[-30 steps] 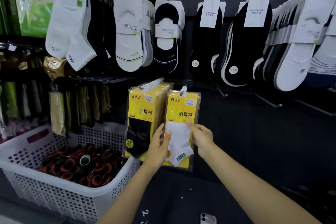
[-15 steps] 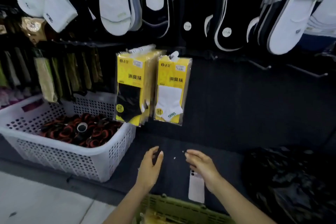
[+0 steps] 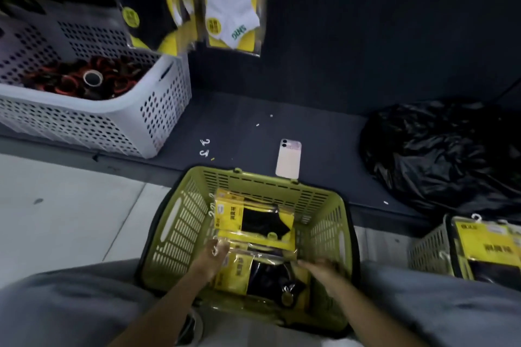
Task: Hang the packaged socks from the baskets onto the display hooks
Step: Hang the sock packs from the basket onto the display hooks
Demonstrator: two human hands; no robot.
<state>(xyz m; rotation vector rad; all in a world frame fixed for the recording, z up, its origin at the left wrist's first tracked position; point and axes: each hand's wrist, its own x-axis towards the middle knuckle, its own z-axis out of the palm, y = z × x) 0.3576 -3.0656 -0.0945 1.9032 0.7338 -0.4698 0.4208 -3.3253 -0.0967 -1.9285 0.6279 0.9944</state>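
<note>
Both hands reach down into the green basket (image 3: pixel 180 222). Left hand (image 3: pixel 210 258) touches the hook end of the near sock pack (image 3: pixel 262 276); blur hides whether it pinches. Right hand (image 3: pixel 322 269) lies at the pack's right edge, fingers stretched out, holding nothing. Another pack (image 3: pixel 253 222) lies just beyond. Farther off, a phone (image 3: pixel 289 159) lies on the dark ledge, and hung packs (image 3: pixel 231 3) dangle above.

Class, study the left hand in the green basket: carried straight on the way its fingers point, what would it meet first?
Probably the yellow sock packets in the green basket; the left hand is blurred, so depth is unsure.
</note>
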